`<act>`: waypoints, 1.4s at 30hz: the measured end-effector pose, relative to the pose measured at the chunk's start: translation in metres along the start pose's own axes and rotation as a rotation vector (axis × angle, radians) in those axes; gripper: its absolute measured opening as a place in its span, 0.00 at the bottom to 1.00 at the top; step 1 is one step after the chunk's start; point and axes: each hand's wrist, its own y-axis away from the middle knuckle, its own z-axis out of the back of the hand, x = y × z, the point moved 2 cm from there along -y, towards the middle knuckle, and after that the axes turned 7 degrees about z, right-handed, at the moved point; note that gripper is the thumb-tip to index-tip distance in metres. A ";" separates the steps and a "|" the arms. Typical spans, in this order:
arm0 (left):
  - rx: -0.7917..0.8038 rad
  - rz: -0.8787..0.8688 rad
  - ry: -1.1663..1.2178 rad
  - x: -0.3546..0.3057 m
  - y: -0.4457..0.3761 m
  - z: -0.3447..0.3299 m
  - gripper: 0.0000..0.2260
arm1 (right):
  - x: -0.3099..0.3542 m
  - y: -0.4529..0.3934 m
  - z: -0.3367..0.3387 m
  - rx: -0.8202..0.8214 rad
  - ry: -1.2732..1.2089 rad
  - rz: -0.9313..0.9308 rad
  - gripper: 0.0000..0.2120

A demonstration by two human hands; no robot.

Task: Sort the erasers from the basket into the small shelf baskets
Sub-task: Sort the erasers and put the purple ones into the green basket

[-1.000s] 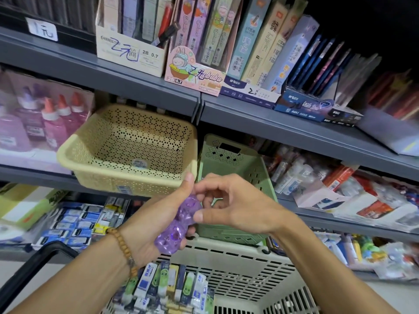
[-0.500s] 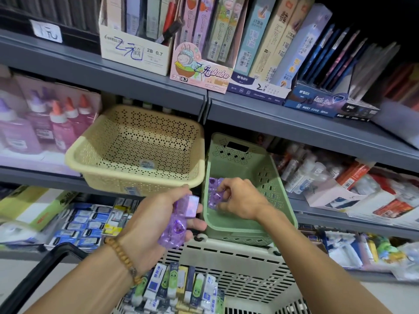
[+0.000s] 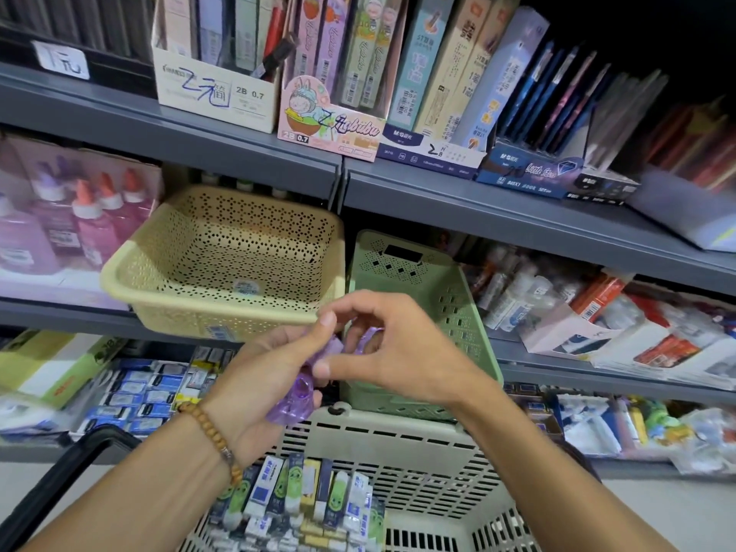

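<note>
Two hands meet in front of the green shelf basket (image 3: 438,296). Left hand (image 3: 259,392), bead bracelet (image 3: 211,436) on the wrist, grips a stack of translucent purple erasers (image 3: 296,396), fingers curled round the lower part. Right hand (image 3: 402,352) pinches the top of the same stack between thumb and forefinger; another purple piece shows under its curled fingers (image 3: 370,338), detail blurred. Beige perforated shelf basket (image 3: 167,249) sits just left of the green one on the middle shelf (image 3: 557,352). Below the hands, a large cream basket (image 3: 418,444) with a black handle (image 3: 59,476) holds rows of wrapped erasers (image 3: 302,500), standing packed together. Glue bottles (image 3: 91,217) on the far left; pencil-lead boxes (image 3: 330,125) on the upper shelf.
</note>
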 end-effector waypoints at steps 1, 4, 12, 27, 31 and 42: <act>0.009 0.000 -0.015 0.001 0.001 -0.001 0.15 | 0.002 0.000 -0.002 0.008 0.076 0.008 0.17; 0.038 0.012 -0.109 0.003 0.003 -0.001 0.17 | 0.000 0.003 -0.001 0.049 0.167 0.012 0.12; 0.006 0.117 0.063 0.007 -0.002 0.006 0.17 | -0.055 0.011 0.045 -0.134 0.262 -0.245 0.13; -0.048 -0.039 0.042 0.002 0.007 0.019 0.19 | -0.093 -0.004 0.030 0.061 0.616 -0.500 0.17; -0.066 -0.016 0.037 0.006 0.008 0.020 0.16 | -0.095 -0.009 0.025 0.095 0.653 -0.462 0.16; 0.053 -0.092 0.194 0.001 0.003 0.007 0.05 | -0.004 0.014 0.005 0.078 -0.015 -0.053 0.17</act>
